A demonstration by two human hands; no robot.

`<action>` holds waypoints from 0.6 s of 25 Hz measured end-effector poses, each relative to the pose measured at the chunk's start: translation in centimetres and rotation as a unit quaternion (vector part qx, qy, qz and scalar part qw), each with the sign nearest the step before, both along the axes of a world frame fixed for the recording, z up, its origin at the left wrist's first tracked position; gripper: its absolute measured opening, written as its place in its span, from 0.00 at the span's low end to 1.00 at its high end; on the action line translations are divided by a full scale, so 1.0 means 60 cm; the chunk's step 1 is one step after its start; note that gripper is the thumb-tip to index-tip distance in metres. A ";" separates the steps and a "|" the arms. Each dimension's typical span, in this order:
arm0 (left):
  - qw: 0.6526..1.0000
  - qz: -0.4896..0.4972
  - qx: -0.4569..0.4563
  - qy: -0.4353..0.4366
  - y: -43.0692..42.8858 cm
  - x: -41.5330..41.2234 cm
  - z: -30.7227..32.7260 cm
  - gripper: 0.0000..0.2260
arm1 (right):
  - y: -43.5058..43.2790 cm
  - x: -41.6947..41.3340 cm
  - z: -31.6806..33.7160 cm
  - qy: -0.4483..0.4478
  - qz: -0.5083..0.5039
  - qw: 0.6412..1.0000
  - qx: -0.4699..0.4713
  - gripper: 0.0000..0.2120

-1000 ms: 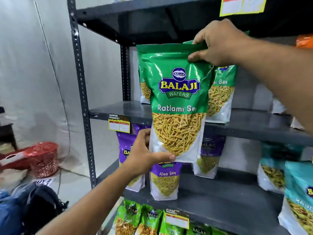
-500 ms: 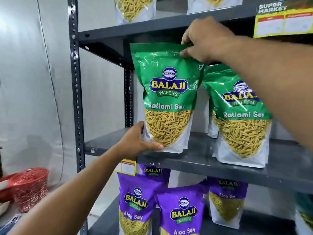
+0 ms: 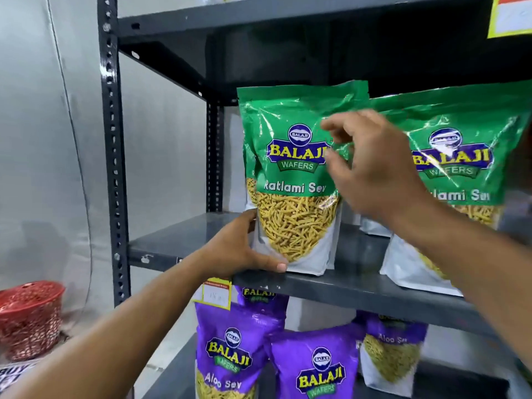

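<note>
A green Balaji Ratlami Sev packet (image 3: pixel 290 174) stands upright on the dark metal shelf (image 3: pixel 359 286), near its front edge. My left hand (image 3: pixel 244 251) grips the packet's lower left corner, thumb across the white bottom. My right hand (image 3: pixel 371 165) hovers in front of the packet's upper right, blurred, fingers loosely spread and holding nothing. A second green Ratlami Sev packet (image 3: pixel 460 156) stands to the right, partly hidden by my right arm.
Purple Aloo Sev packets (image 3: pixel 316 367) fill the shelf below, under a yellow price tag (image 3: pixel 214 293). The rack's perforated upright (image 3: pixel 112 156) runs down the left. A red basket (image 3: pixel 28 318) sits on the floor at lower left. Another shelf board (image 3: pixel 259 15) lies overhead.
The packet has come down onto the shelf and stands there. My right hand has let go of its top edge and pulled back towards me. My left hand keeps its grip at the bottom.
</note>
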State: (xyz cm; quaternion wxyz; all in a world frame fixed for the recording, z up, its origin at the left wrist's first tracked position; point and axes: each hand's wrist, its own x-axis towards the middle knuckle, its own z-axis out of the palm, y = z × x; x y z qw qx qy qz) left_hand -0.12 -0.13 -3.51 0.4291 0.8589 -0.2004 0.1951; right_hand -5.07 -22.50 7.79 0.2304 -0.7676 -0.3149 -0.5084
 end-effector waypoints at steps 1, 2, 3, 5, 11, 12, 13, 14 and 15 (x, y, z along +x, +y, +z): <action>1.000 -0.006 -0.013 0.001 0.003 0.001 0.001 0.37 | -0.005 -0.010 -0.049 0.100 -0.006 0.995 0.011 0.22; 1.000 -0.012 -0.029 0.002 0.006 0.001 0.003 0.34 | -0.008 -0.015 -0.094 0.217 -0.019 0.976 0.004 0.25; 0.999 -0.015 -0.036 0.002 0.008 0.001 0.005 0.31 | -0.009 -0.011 -0.131 0.320 -0.029 0.947 -0.013 0.26; 0.999 -0.021 -0.031 0.004 0.013 0.001 0.009 0.27 | -0.003 0.010 -0.166 0.420 -0.032 0.907 -0.025 0.25; 0.999 -0.016 -0.038 0.022 0.085 0.004 0.023 0.31 | 0.074 0.042 -0.156 0.424 -0.031 0.905 -0.003 0.33; 0.998 -0.019 -0.047 0.039 0.099 0.004 0.025 0.29 | 0.089 0.044 -0.156 0.420 -0.026 0.907 -0.004 0.33; 0.997 -0.018 -0.054 0.052 0.112 0.003 0.026 0.27 | 0.103 0.046 -0.156 0.419 -0.025 0.908 -0.006 0.33; 0.996 -0.012 -0.059 0.058 0.121 0.001 0.027 0.26 | 0.114 0.049 -0.156 0.419 -0.026 0.908 -0.008 0.33; 0.997 -0.010 -0.059 0.058 0.126 -0.001 0.027 0.27 | 0.122 0.051 -0.156 0.419 -0.028 0.907 -0.007 0.34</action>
